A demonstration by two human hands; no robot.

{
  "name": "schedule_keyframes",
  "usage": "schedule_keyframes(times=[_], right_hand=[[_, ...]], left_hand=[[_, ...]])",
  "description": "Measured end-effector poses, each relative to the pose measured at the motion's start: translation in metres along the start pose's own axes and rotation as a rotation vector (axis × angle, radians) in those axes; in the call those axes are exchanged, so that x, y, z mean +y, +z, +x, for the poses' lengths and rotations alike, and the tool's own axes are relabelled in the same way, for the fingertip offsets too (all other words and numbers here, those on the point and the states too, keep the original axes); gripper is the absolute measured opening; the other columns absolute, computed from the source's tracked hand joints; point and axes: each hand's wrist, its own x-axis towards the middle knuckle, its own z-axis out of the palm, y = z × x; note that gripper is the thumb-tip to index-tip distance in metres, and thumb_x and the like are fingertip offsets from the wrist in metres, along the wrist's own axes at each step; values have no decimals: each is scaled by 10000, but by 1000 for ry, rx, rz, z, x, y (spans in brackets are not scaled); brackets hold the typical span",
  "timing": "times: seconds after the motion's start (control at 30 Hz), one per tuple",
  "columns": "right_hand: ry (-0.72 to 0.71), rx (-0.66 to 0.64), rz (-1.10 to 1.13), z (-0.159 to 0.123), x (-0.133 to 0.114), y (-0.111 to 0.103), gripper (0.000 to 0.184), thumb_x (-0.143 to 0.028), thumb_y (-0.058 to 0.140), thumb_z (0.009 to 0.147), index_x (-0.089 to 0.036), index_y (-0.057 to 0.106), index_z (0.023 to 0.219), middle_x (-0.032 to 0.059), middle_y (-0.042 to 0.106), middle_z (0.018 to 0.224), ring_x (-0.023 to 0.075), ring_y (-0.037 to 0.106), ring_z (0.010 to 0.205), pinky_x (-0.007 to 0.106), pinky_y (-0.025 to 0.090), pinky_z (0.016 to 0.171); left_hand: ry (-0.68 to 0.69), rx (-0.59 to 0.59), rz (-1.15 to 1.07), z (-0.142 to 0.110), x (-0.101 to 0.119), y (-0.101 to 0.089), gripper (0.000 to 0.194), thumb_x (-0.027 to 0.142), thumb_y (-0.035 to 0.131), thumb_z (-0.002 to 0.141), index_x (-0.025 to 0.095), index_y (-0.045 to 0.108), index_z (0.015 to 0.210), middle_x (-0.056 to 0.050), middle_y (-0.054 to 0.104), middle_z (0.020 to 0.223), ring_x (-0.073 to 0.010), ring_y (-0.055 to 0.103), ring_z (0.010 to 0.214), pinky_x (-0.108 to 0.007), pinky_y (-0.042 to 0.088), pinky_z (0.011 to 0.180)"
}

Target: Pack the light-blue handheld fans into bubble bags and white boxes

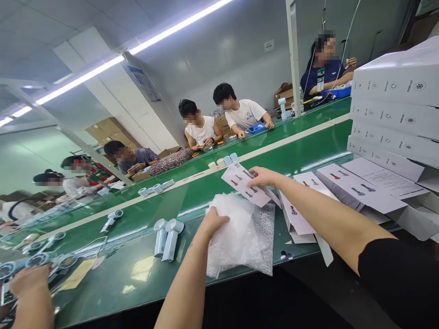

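Observation:
My right hand [265,177] is closed on the edge of a white printed cardboard box [236,179], which carries small pictures of handheld fans. My left hand [215,223] is closed at the left edge of a pile of translucent bubble-wrap bags [240,237], thumb on top and some fingertips hidden. The pile lies at the bench's front edge, below the box. Just left of my left hand, two light-blue handheld fans [171,240] rest side by side on the green bench [137,283].
More printed boxes [360,183] lie flat to the right, below a tall stack of white boxes [387,98]. At lower left a co-worker's hand [32,283] touches several fans. A green conveyor belt [192,196] runs behind the bench; several people sit across it.

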Motion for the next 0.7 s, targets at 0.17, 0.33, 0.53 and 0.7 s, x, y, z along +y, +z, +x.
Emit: schedule_keyframes(times=[0.17, 0.33, 0.53, 0.7], right_hand=[[-131, -227, -102, -10, -8, 13, 848, -359, 771, 574, -220, 442, 1343, 101, 536, 1294, 267, 565, 1097, 351, 453, 907], [-238, -284, -341, -9, -20, 31, 916, -394, 762, 595, -189, 390, 1406, 144, 424, 1405, 342, 407, 1276, 436, 332, 1050], [-315, -198, -381, -44, -37, 22, 1172, -474, 809, 522, -229, 189, 1485, 143, 189, 1527, 408, 117, 1397, 567, 180, 1103], [-561, -262, -92, -154, -68, 26, 750, -413, 710, 725, -340, 398, 1402, 48, 352, 1472, 333, 299, 1359, 459, 262, 1116]], left_hand=[[64, -35, 90, 3, 1, 16, 560, 334, 731, 594, 197, 547, 1104, -78, 667, 982, -251, 602, 955, -305, 459, 800], [118, 8, 58, -18, -19, -34, 479, 400, 623, 711, 149, 581, 1116, -106, 670, 1046, -272, 606, 960, -323, 446, 824], [-121, 562, 355, -22, -94, -121, 385, 407, 498, 786, 151, 586, 1060, -182, 631, 1114, -349, 544, 1091, -436, 392, 918], [-257, 520, 429, -9, -140, -119, 536, 476, 681, 607, 82, 592, 960, -314, 570, 1117, -478, 497, 1099, -523, 383, 873]])
